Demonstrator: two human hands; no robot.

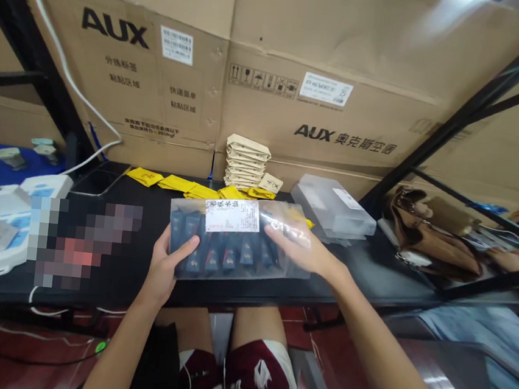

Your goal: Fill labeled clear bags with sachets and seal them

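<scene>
Fingers of L hand (163, 268) & R hand (300, 250) gripping clear plastic bag (237, 278) of dark packets (247, 251), both sides

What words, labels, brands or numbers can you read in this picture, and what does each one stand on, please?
"AUX" on the cardboard carton, upper left.
"分拣标签", "粘贴区域", "快递面单", "粘贴区域" below it on the same carton.
"AUX 奥克斯空调" on the carton's right panel.
Barcode stickers: too small to read.
White label on the clear bag: too blurred to read.
</scene>
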